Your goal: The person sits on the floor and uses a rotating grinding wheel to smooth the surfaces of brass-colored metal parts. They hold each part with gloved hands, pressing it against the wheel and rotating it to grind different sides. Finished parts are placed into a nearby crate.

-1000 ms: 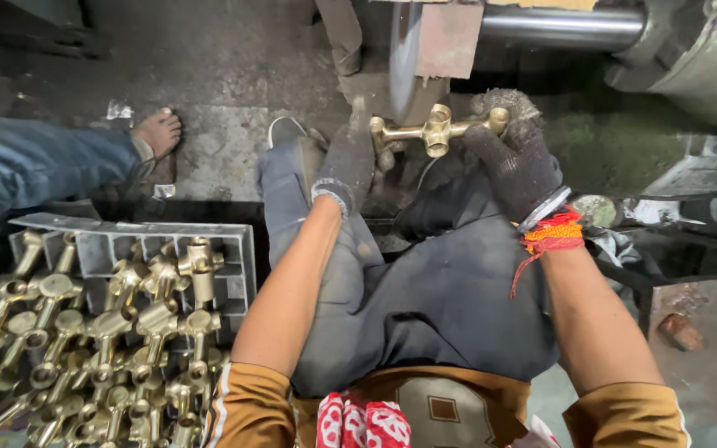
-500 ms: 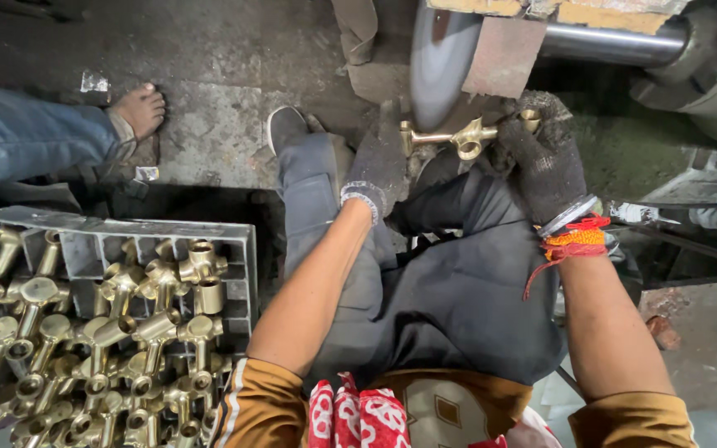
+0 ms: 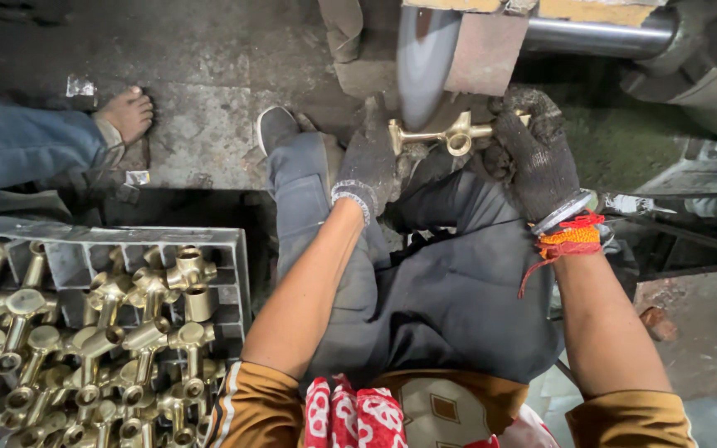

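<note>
Floor-level metal crate (image 3: 51,241) holds brass fittings (image 3: 109,332); both gloved hands (image 3: 458,162) grip 1 fitting (image 3: 450,134).

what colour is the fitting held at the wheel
Brass-yellow fitting, gripped by the gloved left hand and right hand; head view.

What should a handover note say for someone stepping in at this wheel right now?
Left hand: gloved, gripping one end of the brass fitting. Right hand: gloved, gripping the other end. The fitting is held level at the lower edge of the grey wheel; actual contact cannot be made out. Beside the left leg, a metal tray holds many more brass fittings. Done: one piece is up at the wheel. Left: the pile in the tray; which of those are finished cannot be told. Another person's bare foot is nearby on the floor.
</note>
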